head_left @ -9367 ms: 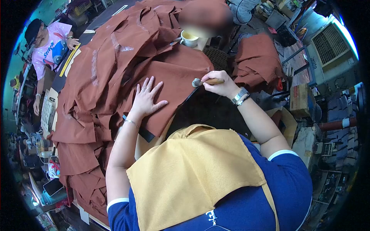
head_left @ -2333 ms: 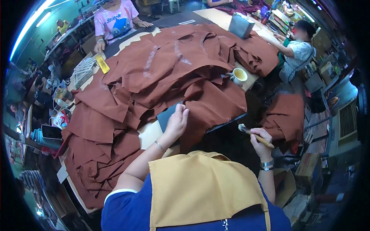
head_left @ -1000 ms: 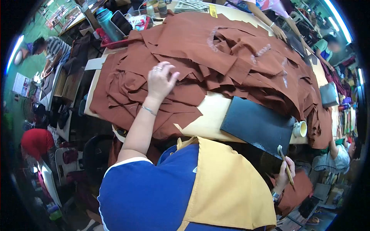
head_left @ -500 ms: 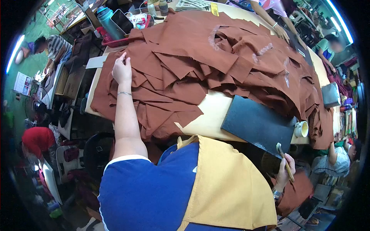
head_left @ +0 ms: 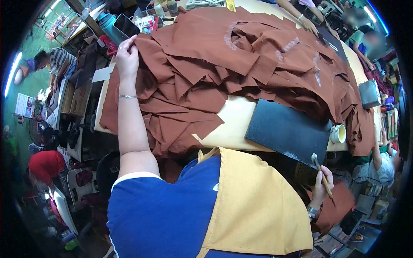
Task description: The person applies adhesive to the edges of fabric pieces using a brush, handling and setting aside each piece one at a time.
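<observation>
My left hand [head_left: 128, 58] pinches the edge of a reddish-brown fabric piece [head_left: 152, 58] at the left of the large fabric pile [head_left: 206, 41], lifting it a little. At the lower right my right hand [head_left: 322, 185] is closed round the wooden handle of a brush [head_left: 323, 178], whose whitish tip is over the lower right edge of a dark board [head_left: 288, 131]. The board lies bare at the front of the table. A cream cup [head_left: 338, 133] with yellowish insides stands just right of the board.
A blue bottle [head_left: 111, 28] and a phone [head_left: 125, 26] are at the upper left. A grey metal block [head_left: 369, 93] stands on the far right part of the table [head_left: 228, 124]. Co-workers are around, one reaching across the top edge. More brown fabric [head_left: 337, 206] hangs low right.
My left hand has moved left and up across the pile and taken hold of a fabric edge, which is now raised. The brown piece seen earlier on the board is gone from it.
</observation>
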